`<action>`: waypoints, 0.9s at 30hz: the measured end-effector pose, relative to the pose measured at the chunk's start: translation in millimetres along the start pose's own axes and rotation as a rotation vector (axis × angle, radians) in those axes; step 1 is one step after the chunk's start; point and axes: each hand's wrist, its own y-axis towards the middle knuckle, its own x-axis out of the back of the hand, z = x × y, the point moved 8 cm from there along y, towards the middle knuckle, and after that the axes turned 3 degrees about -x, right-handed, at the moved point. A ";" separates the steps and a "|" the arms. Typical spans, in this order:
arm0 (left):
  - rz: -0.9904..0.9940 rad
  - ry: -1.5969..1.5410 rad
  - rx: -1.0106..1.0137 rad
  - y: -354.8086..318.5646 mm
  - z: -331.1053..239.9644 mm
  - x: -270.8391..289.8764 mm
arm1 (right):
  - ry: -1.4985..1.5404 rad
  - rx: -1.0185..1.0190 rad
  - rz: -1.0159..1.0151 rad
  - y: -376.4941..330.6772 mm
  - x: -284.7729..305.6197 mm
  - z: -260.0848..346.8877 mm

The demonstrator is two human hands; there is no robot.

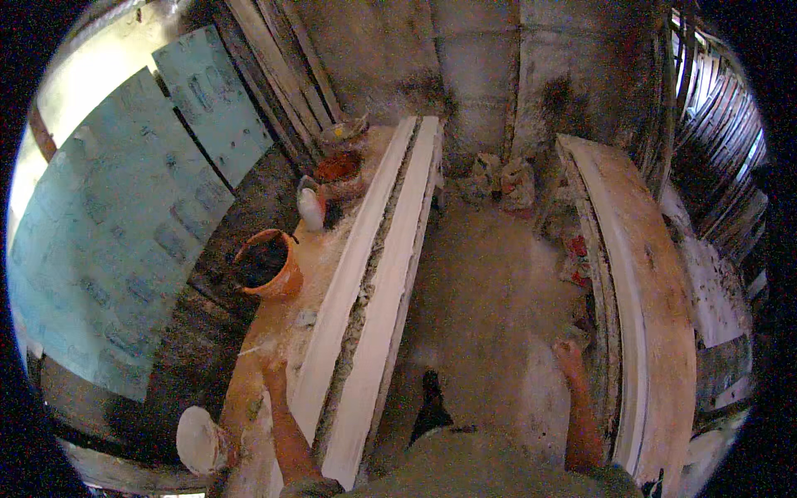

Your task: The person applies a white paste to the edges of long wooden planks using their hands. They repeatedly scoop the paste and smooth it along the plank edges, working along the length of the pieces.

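My left hand [274, 363] is low over the near part of the workbench, left of two long white plaster-like strips [355, 274] that lie side by side with a rough gap between them. A thin pale streak lies beside its fingers, which are too blurred to read. An orange bucket [286, 278] with dark contents stands farther up that bench. My right hand [568, 355] hangs over the aisle by the right bench, its fingers curled in. A greyish shape [579, 334] shows right at its fingertips; whether it is held I cannot make out.
Beyond the bucket stand a white bottle [311, 207] and a basin of reddish stuff [338, 168]. A white tub [199, 438] is at the lower left. The right bench [656, 274] bears a long pale moulding [618, 274]. Sacks [516, 184] rest by the far wall.
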 end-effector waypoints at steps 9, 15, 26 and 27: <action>0.253 0.221 0.089 120.0 -71.5 -166.1 | -0.015 0.119 -0.128 220.7 -11.2 65.3; 0.106 0.336 0.238 142.5 -70.3 -175.4 | 0.040 -0.154 -0.148 336.9 -10.8 81.1; -0.632 0.276 0.097 199.1 -262.8 -269.7 | 0.110 -0.079 0.010 636.2 -61.0 151.7; -0.645 0.181 0.048 210.4 -303.8 -295.0 | 0.145 -0.057 0.061 665.4 -74.4 176.3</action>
